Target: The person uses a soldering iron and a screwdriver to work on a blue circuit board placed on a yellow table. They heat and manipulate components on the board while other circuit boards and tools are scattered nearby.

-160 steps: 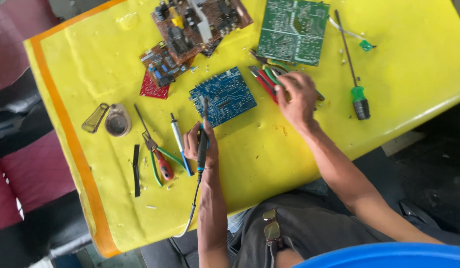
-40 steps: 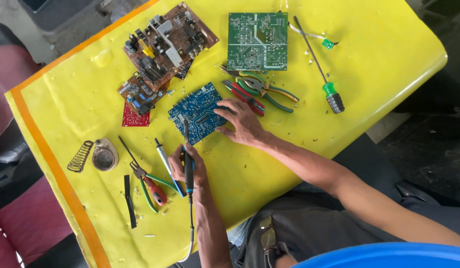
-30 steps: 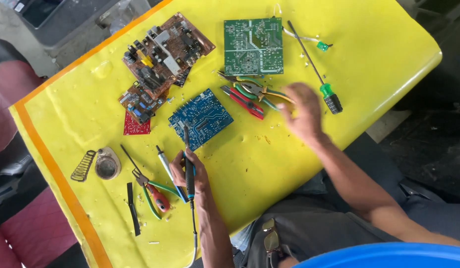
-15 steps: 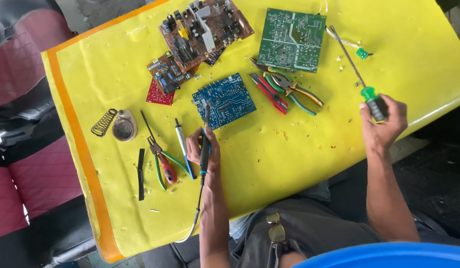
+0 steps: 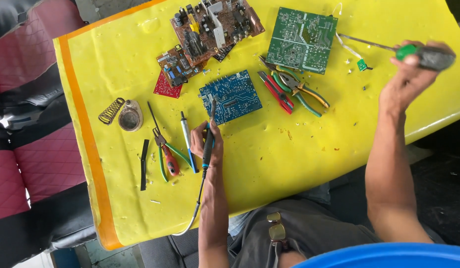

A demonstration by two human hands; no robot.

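My left hand (image 5: 206, 143) rests on the yellow table (image 5: 299, 159) and grips a soldering iron (image 5: 208, 136). The iron's tip touches the near edge of a blue circuit board (image 5: 232, 95), and its cord trails back toward me. At the far right, my right hand (image 5: 406, 79) is raised above the table, closed around the black-and-green handle of a long screwdriver (image 5: 421, 53). The screwdriver's shaft points left toward a green circuit board (image 5: 302, 39).
A brown component board (image 5: 215, 22), a small board (image 5: 174, 67) and a red board (image 5: 165, 88) lie at the back. Red and green pliers (image 5: 289, 92) sit right of the blue board. Cutters (image 5: 166, 155), a pen-like tool (image 5: 186, 139), a tin (image 5: 130, 116) and a spring (image 5: 111, 110) lie left.
My right hand left the blue board, reached right, took hold of the screwdriver and lifted it off the table. The left hand with the soldering iron stayed put.
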